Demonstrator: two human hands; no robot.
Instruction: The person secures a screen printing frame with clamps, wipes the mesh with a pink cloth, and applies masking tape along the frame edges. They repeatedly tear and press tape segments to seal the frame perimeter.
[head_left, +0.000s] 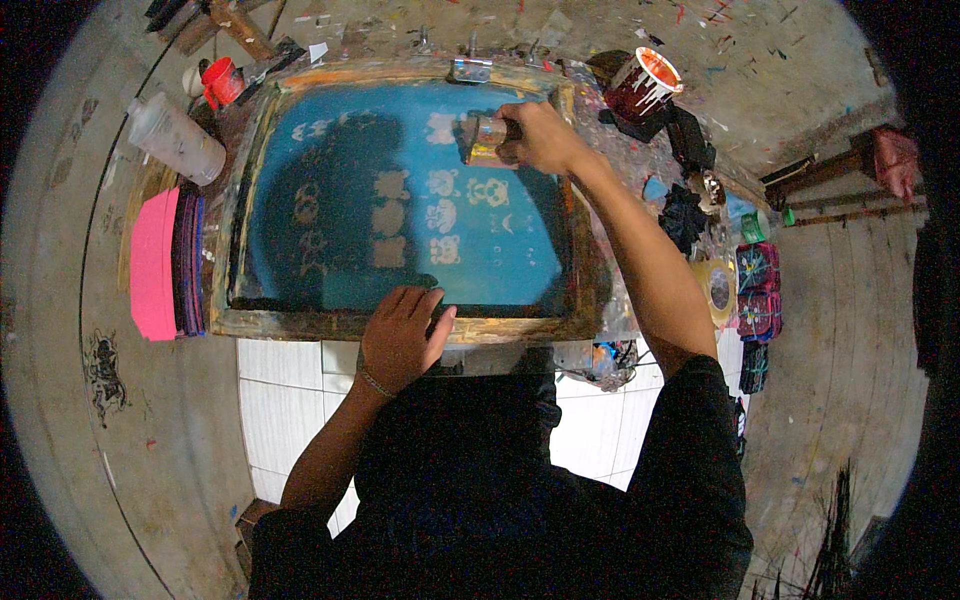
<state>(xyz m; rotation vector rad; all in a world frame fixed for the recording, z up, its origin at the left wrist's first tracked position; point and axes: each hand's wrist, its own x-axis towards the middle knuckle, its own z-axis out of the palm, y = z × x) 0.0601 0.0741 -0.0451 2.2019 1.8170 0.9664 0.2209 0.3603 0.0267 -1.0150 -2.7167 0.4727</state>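
A wooden-framed printing screen (520, 250) with blue mesh and rows of small pale bear-like shapes lies across the work table. Near its far right part, my right hand (545, 138) is closed around a small squeegee (490, 142) with an ink-stained holder, its blade side toward the mesh. My left hand (405, 325) lies on the near edge of the frame, fingers stretched over the wood and thumb apart, holding nothing. A dark shadow covers the left and middle of the mesh. A metal hinge clamp (472, 70) sits at the frame's far edge.
At the far right stands an ink-dripped tub (655, 75) of red-orange ink. Left are a red cup (222, 82), a cloudy plastic bottle (178, 140) and a stack of pink and dark sheets (155, 265). Dark rags (683, 215), a tape roll (716, 287) and bundled printed pieces (758, 290) lie right.
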